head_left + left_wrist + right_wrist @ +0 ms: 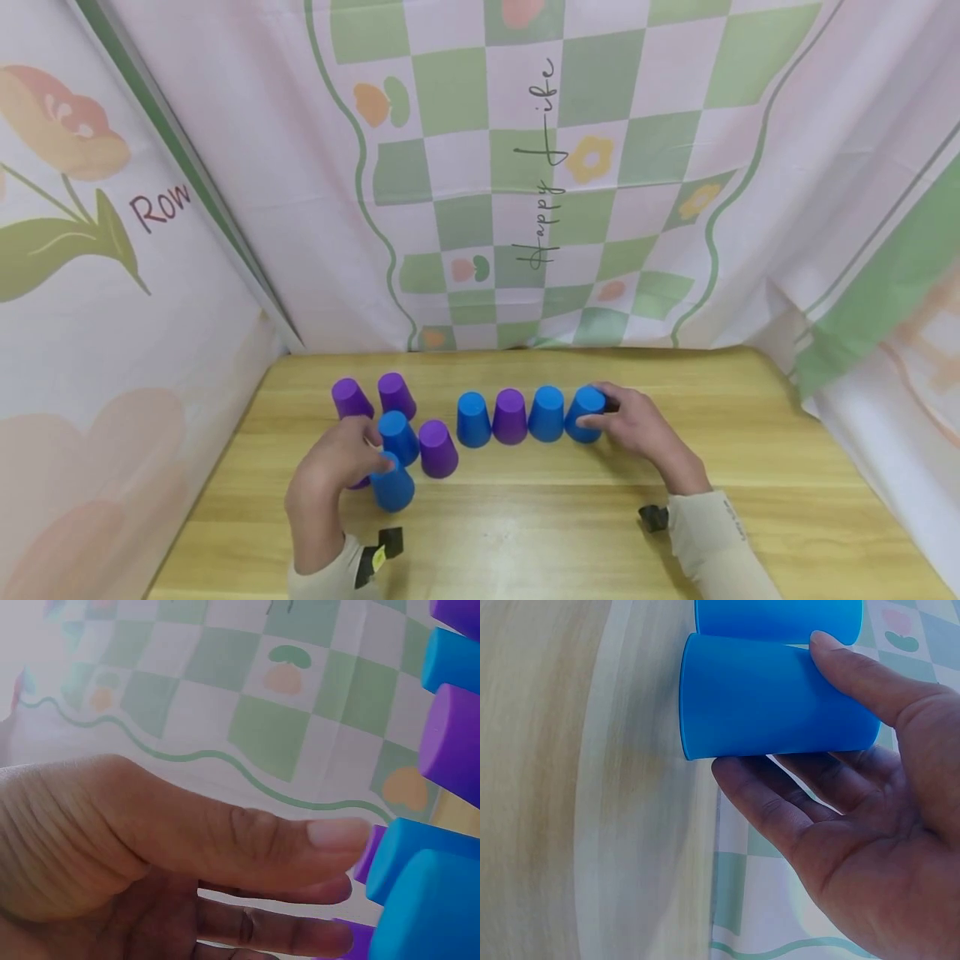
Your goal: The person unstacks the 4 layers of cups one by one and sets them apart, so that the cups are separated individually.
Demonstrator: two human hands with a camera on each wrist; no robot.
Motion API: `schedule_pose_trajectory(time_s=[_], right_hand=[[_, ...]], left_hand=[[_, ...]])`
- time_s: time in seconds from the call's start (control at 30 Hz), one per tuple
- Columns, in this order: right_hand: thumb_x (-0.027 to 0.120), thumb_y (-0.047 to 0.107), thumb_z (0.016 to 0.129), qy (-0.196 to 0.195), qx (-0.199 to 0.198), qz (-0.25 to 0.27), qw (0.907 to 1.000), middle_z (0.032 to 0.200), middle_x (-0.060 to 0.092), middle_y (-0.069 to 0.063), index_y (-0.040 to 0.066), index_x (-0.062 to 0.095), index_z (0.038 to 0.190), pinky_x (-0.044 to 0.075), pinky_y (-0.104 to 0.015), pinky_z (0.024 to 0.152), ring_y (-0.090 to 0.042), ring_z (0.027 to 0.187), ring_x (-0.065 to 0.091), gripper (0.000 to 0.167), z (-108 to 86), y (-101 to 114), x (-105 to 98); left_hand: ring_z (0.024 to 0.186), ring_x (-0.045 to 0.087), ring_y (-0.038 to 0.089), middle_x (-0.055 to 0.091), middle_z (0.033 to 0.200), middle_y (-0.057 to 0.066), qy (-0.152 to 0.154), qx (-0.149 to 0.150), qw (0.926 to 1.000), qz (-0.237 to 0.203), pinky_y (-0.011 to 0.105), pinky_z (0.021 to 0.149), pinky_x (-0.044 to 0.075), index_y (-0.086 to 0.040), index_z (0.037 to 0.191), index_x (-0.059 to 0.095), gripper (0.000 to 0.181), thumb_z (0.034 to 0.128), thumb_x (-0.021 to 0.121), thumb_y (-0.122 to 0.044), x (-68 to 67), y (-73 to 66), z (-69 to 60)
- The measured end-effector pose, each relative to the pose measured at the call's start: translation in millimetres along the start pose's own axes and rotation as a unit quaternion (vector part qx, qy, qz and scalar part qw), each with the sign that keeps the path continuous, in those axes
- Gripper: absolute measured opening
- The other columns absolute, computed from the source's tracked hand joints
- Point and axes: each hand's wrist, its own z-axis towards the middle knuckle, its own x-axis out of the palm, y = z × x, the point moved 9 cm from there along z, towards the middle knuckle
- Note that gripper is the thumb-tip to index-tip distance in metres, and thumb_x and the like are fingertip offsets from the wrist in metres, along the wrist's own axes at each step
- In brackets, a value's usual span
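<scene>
Upside-down plastic cups stand on the table. My right hand [637,421] holds the blue cup [584,414] at the right end of a row, thumb on its near side and fingers round the outer side, as the right wrist view shows too. Left of it in the row are a blue cup [547,414], a purple cup [510,417] and another blue cup [473,420]. My left hand [337,458] is over the left group with fingers fairly straight, its thumb beside the front blue cup [393,485]. A purple cup [360,482] is mostly hidden under that hand.
Behind the left hand stand two purple cups, one at the far left [351,398] and one beside it [396,395]. A blue cup [398,437] and a purple cup [438,450] lie between them and the row. Printed curtains [525,192] hang round the wooden table [510,533].
</scene>
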Motion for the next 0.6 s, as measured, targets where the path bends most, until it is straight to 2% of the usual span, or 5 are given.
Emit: schedule_pose_trajectory(time_s=[0.13,0.27,0.43,0.6], right_hand=[[0.079,0.039,0.095,0.000,-0.003,-0.001,1.0000,0.138,0.066,-0.022,0.008,0.061,0.144,0.052,-0.065,0.104,-0.043,0.124,0.062,0.061,-0.1,-0.1,0.5],[0.079,0.037,0.095,-0.003,-0.005,0.002,1.0000,0.138,0.066,-0.022,0.007,0.061,0.144,0.053,-0.064,0.104,-0.042,0.123,0.062,0.059,0.1,0.2,-0.5],[0.078,0.036,0.096,-0.002,-0.003,0.005,1.0000,0.139,0.065,-0.023,0.006,0.060,0.145,0.053,-0.064,0.104,-0.041,0.123,0.062,0.060,0.2,1.6,-1.1],[0.078,0.036,0.096,0.000,-0.005,0.009,1.0000,0.138,0.066,-0.023,0.005,0.061,0.144,0.052,-0.064,0.105,-0.042,0.123,0.062,0.059,-0.5,3.1,-0.1]], left_hand=[[0.088,0.060,0.027,0.059,0.093,0.010,-0.011,0.014,0.9998,-0.009,0.039,0.071,0.055,-0.002,0.101,0.060,0.024,0.0907,0.080,-0.011,-5.0,-5.7,-4.2],[0.081,0.055,0.024,0.055,0.084,0.007,-0.036,0.057,0.9976,-0.019,0.033,0.068,0.046,-0.005,0.093,0.059,0.020,0.0940,0.078,-0.012,-11.6,-18.4,-4.8],[0.090,0.061,0.022,0.066,0.097,0.004,-0.080,0.129,0.9883,-0.018,0.038,0.081,0.055,-0.008,0.110,0.069,0.017,0.0991,0.074,-0.020,-16.7,-39.4,2.5],[0.097,0.063,0.023,0.071,0.106,0.006,-0.116,0.179,0.9754,-0.056,0.043,0.088,0.058,-0.010,0.118,0.070,0.020,0.1005,0.072,-0.018,-11.3,-58.0,11.8]])
